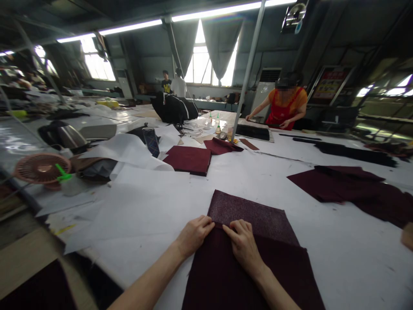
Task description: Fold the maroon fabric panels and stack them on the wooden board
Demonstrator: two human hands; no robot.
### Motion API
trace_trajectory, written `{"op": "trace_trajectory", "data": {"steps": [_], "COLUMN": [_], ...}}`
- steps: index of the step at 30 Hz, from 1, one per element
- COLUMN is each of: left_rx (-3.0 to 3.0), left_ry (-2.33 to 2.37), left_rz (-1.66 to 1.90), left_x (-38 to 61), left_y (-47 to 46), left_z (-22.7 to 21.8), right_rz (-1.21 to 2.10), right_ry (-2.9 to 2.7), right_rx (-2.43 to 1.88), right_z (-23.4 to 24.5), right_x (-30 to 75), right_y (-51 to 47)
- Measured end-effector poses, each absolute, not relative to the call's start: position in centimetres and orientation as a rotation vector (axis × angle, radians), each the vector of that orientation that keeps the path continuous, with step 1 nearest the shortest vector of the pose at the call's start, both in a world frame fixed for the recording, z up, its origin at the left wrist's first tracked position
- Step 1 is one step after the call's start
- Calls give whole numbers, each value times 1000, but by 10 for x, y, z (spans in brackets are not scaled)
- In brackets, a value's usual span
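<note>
A dark maroon fabric piece (222, 271) lies on the white-covered table directly in front of me. Its far part shows a lighter, speckled side (251, 213), and a narrow folded edge runs across between the two shades. At the left end of that fold, my left hand (195, 234) is closed, thumb and fingertips pinching the edge. Just to its right, my right hand (243, 245) is closed on the same fold, with fingers bent and the thumb pressed against the cloth. The fabric's near end runs out of the bottom of the view.
A stack of maroon cloth (189, 159) sits beyond my hands, and loose maroon fabric (342, 185) lies at right. White paper sheets (138, 202), a pink fan (43, 168) and a kettle (64, 135) are at left. Across the table stands a person in a red apron (282, 107) near a pole (248, 69).
</note>
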State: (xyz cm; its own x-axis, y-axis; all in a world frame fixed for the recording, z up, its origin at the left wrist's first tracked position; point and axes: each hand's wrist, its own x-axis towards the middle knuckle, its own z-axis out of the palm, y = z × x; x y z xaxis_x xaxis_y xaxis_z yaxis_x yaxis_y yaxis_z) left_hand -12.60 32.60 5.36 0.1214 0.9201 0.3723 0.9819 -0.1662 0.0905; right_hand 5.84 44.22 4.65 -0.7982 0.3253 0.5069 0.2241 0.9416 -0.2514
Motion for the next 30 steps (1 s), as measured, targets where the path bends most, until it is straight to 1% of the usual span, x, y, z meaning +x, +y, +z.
{"op": "trace_trajectory", "data": {"steps": [10,14,21,27,30], "left_rx": [-2210,-2172,-2017,-2044,-2022], "left_ry": [-1894,-1919,-1957,-2145,-2117], "left_rz": [-270,-167,-261,61,104], "left_x": [-120,-121,-101,-70,-69], "left_y": [327,321,323,339,337], "left_z": [55,61,83,72,67], "right_rz": [202,203,211,239,250], "right_ry": [-2555,-2553,-2541,-2537,-2560], "right_rx": [-408,-422,-435,-431,-397], "right_z": [46,47,52,51,51], "right_x": [58,58,58,65,75], "right_y": [442,441,438,445,454]}}
